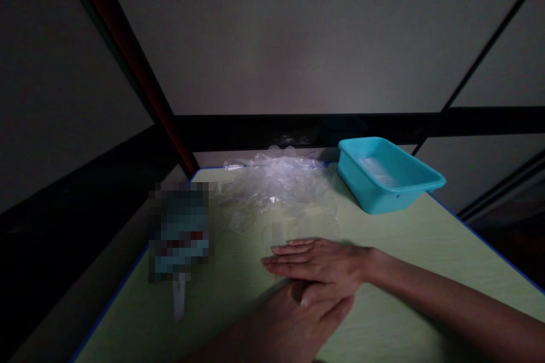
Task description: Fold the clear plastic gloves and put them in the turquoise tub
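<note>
My right hand point(321, 264) reaches in from the right, palm down over the table, its fingers stretched out to the left. It lies at the near edge of a clear flat plastic piece point(304, 228), which it partly covers. My left hand point(313, 315) comes from the bottom, just below and against the right hand. The right thumb overlaps the back of the left hand, and the left fingers point right, partly hidden. Nothing shows held in either hand. Beyond them lies a loose heap of clear plastic pieces point(276, 178).
A turquoise plastic basin point(378, 198) stands at the back right, with something pale and clear inside. At left is a pixelated bluish item point(181, 232) with a white strip point(179, 298) below it. The pale green table point(383, 317) has a blue edge and meets a panelled wall.
</note>
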Demonstrator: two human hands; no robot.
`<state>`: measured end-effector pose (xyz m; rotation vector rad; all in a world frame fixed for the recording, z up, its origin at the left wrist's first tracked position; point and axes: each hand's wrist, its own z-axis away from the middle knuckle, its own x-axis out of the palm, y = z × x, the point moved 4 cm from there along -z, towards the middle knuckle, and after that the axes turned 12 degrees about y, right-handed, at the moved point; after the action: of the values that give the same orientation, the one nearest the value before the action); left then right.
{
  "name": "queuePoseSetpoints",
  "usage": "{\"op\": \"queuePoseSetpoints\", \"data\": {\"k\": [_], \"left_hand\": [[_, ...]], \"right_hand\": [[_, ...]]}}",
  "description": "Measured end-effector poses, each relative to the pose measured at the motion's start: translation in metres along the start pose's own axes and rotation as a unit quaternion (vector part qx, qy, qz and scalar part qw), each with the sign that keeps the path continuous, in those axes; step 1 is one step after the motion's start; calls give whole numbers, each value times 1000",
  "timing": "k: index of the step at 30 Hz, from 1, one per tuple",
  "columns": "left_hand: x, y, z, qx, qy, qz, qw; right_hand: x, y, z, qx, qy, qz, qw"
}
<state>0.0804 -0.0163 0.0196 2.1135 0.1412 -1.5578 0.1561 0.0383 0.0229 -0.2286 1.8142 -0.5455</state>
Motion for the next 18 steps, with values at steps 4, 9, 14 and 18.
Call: {"op": "queuePoseSetpoints", "data": {"k": [4, 9, 14, 18], "left_hand": [[-1, 3, -3, 48, -22, 6, 999], [-2, -1, -3, 62, -12, 21, 998], [-6, -1, -3, 55, -31, 33, 997], [-7, 1, -1, 53, -36, 38, 997]], "right_hand": [[-4, 11, -4, -6, 22, 29, 999], [-8, 25, -9, -16, 29, 67, 997], [-7, 36, -12, -17, 18, 100, 995], [-6, 37, -13, -14, 23, 121, 992]]}}
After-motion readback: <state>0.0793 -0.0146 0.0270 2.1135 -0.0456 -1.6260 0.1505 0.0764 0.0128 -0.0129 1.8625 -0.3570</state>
